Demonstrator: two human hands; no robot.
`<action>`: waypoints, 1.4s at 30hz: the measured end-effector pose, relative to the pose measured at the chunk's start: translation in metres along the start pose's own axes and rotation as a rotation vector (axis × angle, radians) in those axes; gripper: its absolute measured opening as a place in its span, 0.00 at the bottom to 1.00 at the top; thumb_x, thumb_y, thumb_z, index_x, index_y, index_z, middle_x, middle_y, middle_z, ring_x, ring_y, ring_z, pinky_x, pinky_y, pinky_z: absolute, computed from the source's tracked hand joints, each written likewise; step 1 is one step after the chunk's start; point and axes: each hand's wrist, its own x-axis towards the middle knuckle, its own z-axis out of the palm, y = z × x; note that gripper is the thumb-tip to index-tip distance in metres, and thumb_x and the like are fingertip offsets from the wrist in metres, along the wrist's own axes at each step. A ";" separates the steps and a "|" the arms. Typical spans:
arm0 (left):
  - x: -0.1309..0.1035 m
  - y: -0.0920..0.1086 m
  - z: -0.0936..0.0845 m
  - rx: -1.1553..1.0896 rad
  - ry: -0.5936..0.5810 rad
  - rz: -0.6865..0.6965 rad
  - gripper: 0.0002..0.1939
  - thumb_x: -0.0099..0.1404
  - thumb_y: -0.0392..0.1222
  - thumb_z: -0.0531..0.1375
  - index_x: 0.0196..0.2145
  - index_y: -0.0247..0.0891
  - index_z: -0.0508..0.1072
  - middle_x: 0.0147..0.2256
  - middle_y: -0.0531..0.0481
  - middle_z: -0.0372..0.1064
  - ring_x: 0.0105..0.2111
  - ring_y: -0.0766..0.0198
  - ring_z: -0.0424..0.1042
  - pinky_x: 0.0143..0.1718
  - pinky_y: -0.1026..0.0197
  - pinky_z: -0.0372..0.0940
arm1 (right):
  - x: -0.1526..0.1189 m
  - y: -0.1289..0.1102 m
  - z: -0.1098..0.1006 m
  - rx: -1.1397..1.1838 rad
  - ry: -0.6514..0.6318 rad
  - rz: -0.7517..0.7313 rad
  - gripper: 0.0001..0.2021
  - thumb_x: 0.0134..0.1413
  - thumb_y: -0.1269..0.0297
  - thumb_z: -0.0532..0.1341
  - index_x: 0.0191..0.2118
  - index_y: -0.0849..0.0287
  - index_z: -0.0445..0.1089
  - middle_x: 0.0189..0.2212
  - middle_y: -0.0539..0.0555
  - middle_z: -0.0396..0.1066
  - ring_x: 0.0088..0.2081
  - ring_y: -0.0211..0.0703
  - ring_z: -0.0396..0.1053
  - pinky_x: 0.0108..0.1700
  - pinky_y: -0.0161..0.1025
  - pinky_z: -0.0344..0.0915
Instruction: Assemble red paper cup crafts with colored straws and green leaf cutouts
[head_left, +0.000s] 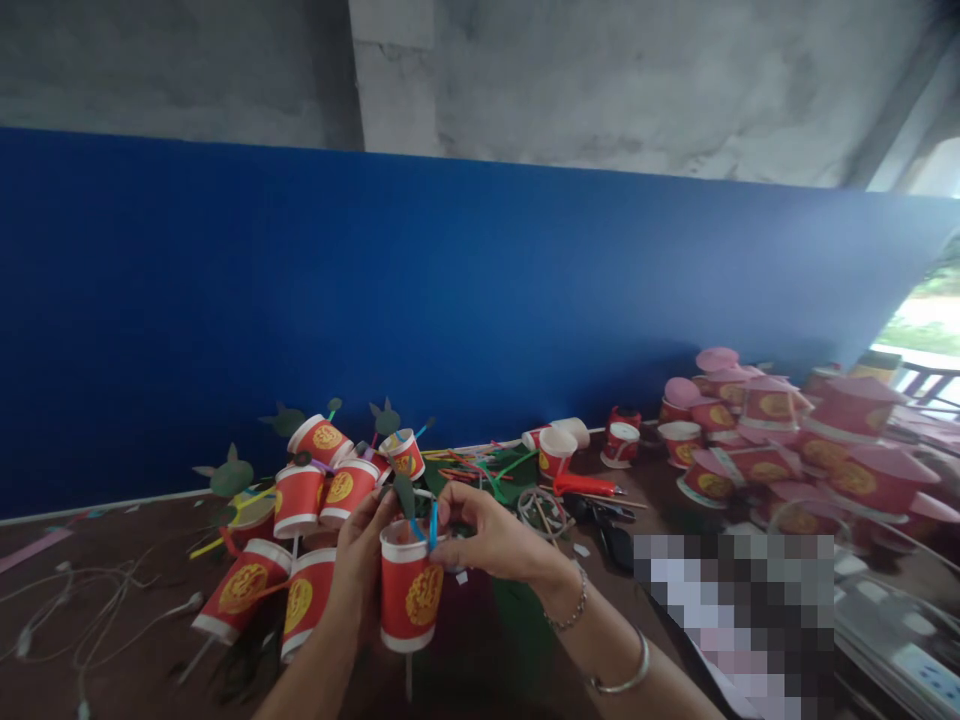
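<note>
- The left hand (366, 535) is curling around the left side of a red paper cup (409, 605), its fingers standing close together; their tips are reaching the rim beside a dark green leaf-like piece (405, 495). Whether they are also pinching that piece, I cannot tell.
- The right hand (480, 532) is closing thumb and forefinger narrowly on a blue strip (433, 522) at the cup's right rim, the thumb lying low by the rim and the forefinger higher; the other fingers are folding behind and partly hiding.
- The held cup is standing nearly upright between both hands, over the middle of the bench (150, 685), showing a yellow emblem (425, 597) to the front; a pale stick (409, 675) is pointing down from its base.
- Just left of the left hand, more red cups (300, 500) are leaning together, reaching toward the bench's far edge.
- Beyond the right hand, thin coloured strips (469, 467) are lying near the far edge, and a red-handled tool (585, 485) is resting to their right.
- Toward the bench's right end, pink-topped cups (855, 415) are crowding together.
- White cables (112, 605) are straggling over the left part.
</note>
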 end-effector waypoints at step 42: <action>-0.006 0.009 -0.004 -0.200 -0.413 -0.254 0.17 0.56 0.49 0.65 0.41 0.38 0.75 0.36 0.49 0.77 0.37 0.57 0.75 0.41 0.59 0.67 | 0.002 -0.003 -0.005 0.517 0.060 -0.129 0.14 0.41 0.64 0.69 0.33 0.57 0.64 0.29 0.48 0.68 0.32 0.40 0.67 0.42 0.39 0.60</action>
